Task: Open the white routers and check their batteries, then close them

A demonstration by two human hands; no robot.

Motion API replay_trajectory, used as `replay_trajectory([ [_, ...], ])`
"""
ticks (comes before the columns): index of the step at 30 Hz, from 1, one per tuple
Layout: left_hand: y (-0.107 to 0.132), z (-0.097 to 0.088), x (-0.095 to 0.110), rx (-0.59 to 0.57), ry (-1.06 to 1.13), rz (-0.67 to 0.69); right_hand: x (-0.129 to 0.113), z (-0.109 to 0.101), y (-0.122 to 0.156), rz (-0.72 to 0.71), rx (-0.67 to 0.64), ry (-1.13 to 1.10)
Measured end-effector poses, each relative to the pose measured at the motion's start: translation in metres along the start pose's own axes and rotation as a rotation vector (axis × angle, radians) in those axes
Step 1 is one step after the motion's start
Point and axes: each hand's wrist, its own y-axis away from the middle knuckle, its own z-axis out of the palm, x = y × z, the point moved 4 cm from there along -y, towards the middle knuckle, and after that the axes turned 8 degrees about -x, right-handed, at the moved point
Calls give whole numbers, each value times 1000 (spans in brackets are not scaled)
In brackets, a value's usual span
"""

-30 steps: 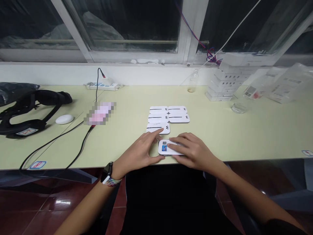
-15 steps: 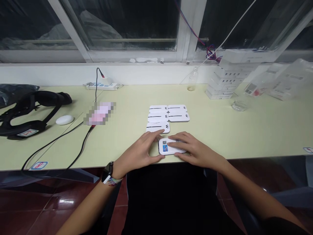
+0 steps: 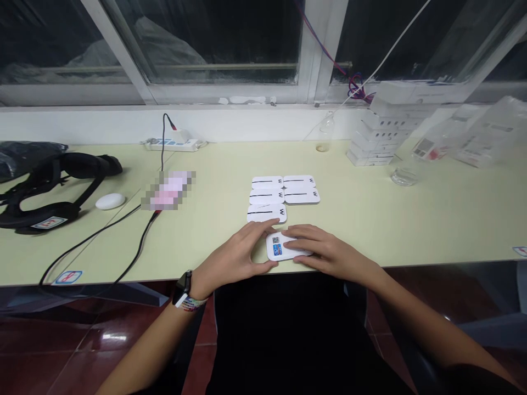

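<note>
A flat white rectangular device (image 3: 281, 253) with rounded corners lies at the table's front edge, a small QR code and a blue sticker showing on its left part. My left hand (image 3: 236, 253) curves round its left end, thumb at the near edge and a bent finger at the far edge. Over the right end lies my right hand (image 3: 325, 250), fingertips on the top face and thumb along the near edge, hiding that part. Just beyond are several similar white devices (image 3: 267, 196) in two columns, each with a black line and a "W" mark.
Left on the table (image 3: 214, 164) are a black headset strap (image 3: 57, 211), a white oval object (image 3: 110, 201), a blurred-out phone-like item (image 3: 169, 190) with cables, and a power strip (image 3: 175, 145). Stacked white boxes (image 3: 370, 151), bottles and a plastic bag (image 3: 486, 137) stand right.
The device between my hands now sits flatter, with less of its dark left side showing. My right fingers have shifted slightly right. The other white devices stay put.
</note>
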Motion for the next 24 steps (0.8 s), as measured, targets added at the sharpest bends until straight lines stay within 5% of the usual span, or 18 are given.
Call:
replay_trajectory([
  [12,0,-2,5,25,-76,140,-4,-3,-1,10,-41,67],
  [24,-2,-4,12,87,-213,230,-4,-6,13,50,100,215],
])
